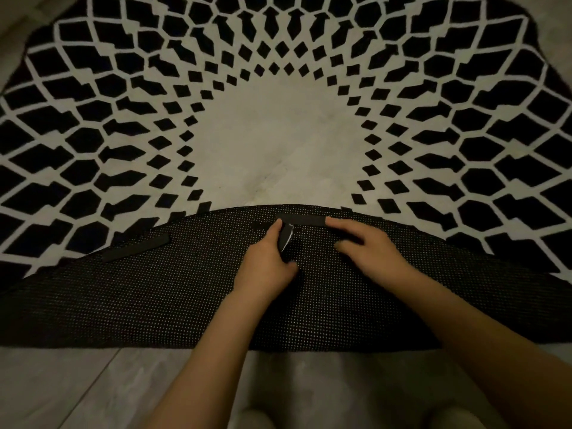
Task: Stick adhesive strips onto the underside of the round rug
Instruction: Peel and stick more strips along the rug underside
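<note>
Black-and-white pile covers the round rug (278, 134) on the grey floor (93, 382), its near edge folded over so the dotted mesh underside (185, 298) faces up; it looks soft, floppy and grippy, best handled by that folded edge. One adhesive strip (136, 247) lies stuck at left, while the right hand (368, 252) presses flat fingers on a second strip (305, 220) near the fold. The left hand (266, 261) pinches its thin, flimsy peeled liner (286, 238).

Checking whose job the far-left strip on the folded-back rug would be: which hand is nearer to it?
Left. The left hand lies right of that strip, apart from it; the right hand is farther right, fingertips on the middle strip.
</note>
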`<action>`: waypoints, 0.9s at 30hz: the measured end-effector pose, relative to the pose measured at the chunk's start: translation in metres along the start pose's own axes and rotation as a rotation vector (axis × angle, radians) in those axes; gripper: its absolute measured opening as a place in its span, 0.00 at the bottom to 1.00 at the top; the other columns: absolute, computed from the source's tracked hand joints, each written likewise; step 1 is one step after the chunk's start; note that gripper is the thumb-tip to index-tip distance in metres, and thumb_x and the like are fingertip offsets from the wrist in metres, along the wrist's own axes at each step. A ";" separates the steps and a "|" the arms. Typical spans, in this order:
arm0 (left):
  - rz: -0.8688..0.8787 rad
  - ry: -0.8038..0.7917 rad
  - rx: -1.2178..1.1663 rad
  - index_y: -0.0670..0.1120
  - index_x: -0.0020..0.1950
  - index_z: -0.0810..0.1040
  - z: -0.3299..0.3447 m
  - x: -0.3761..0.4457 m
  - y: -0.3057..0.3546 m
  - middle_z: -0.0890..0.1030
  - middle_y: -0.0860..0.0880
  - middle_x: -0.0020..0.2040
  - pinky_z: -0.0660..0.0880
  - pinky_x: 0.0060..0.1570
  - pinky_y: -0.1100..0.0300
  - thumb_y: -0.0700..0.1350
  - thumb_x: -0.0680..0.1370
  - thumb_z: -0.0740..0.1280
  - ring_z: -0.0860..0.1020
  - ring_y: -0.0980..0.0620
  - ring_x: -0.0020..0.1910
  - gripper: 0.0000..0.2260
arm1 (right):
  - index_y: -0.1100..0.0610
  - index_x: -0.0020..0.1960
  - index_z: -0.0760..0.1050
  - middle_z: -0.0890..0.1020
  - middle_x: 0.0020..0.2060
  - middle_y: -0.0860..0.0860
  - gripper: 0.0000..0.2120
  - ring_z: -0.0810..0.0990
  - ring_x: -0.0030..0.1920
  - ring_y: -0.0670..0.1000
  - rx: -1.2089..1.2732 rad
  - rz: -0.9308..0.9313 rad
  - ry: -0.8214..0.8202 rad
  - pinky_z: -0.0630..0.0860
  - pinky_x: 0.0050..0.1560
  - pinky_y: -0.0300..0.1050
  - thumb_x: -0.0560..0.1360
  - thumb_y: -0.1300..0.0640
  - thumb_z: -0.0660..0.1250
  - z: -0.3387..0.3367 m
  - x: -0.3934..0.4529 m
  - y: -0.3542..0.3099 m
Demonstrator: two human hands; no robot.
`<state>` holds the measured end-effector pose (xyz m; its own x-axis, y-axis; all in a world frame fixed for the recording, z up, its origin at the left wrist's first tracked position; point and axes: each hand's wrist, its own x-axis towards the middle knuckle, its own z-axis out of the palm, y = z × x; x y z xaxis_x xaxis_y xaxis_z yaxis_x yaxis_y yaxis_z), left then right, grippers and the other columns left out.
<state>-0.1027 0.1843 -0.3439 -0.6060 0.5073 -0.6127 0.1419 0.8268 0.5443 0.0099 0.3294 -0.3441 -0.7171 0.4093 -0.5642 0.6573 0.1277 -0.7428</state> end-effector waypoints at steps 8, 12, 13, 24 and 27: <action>-0.199 0.169 -1.176 0.49 0.49 0.64 0.013 -0.028 0.020 0.71 0.47 0.35 0.68 0.30 0.56 0.42 0.81 0.57 0.67 0.55 0.28 0.03 | 0.58 0.55 0.77 0.84 0.49 0.54 0.12 0.83 0.50 0.53 0.768 0.194 0.179 0.77 0.50 0.47 0.80 0.58 0.56 -0.015 -0.027 0.010; -0.247 0.178 -1.342 0.44 0.49 0.71 0.017 -0.031 0.027 0.77 0.47 0.37 0.76 0.31 0.61 0.42 0.82 0.56 0.78 0.55 0.28 0.06 | 0.59 0.55 0.77 0.84 0.46 0.54 0.11 0.82 0.43 0.52 0.760 0.235 0.124 0.78 0.44 0.45 0.79 0.57 0.58 0.000 -0.041 0.005; -0.254 0.164 -1.370 0.43 0.50 0.73 0.019 -0.032 0.028 0.79 0.46 0.40 0.79 0.35 0.62 0.42 0.82 0.57 0.81 0.55 0.32 0.06 | 0.59 0.55 0.77 0.84 0.45 0.54 0.10 0.82 0.42 0.51 0.747 0.237 0.095 0.78 0.43 0.44 0.79 0.57 0.59 0.004 -0.042 0.000; -0.217 0.123 -1.453 0.42 0.59 0.78 0.027 -0.037 0.032 0.84 0.49 0.51 0.79 0.48 0.60 0.36 0.77 0.64 0.82 0.54 0.52 0.11 | 0.56 0.47 0.79 0.82 0.39 0.51 0.05 0.80 0.35 0.42 0.458 0.078 -0.044 0.77 0.38 0.37 0.73 0.63 0.69 0.018 -0.042 -0.010; -0.234 0.099 -1.466 0.41 0.61 0.77 0.029 -0.037 0.037 0.84 0.49 0.51 0.79 0.51 0.58 0.35 0.77 0.64 0.82 0.55 0.52 0.13 | 0.55 0.49 0.79 0.83 0.40 0.50 0.06 0.81 0.37 0.43 0.469 0.144 -0.053 0.77 0.37 0.36 0.72 0.60 0.71 0.017 -0.043 -0.005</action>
<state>-0.0525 0.2032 -0.3183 -0.5609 0.3330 -0.7579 -0.8224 -0.1194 0.5562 0.0338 0.2959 -0.3226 -0.6454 0.3444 -0.6817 0.5841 -0.3525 -0.7311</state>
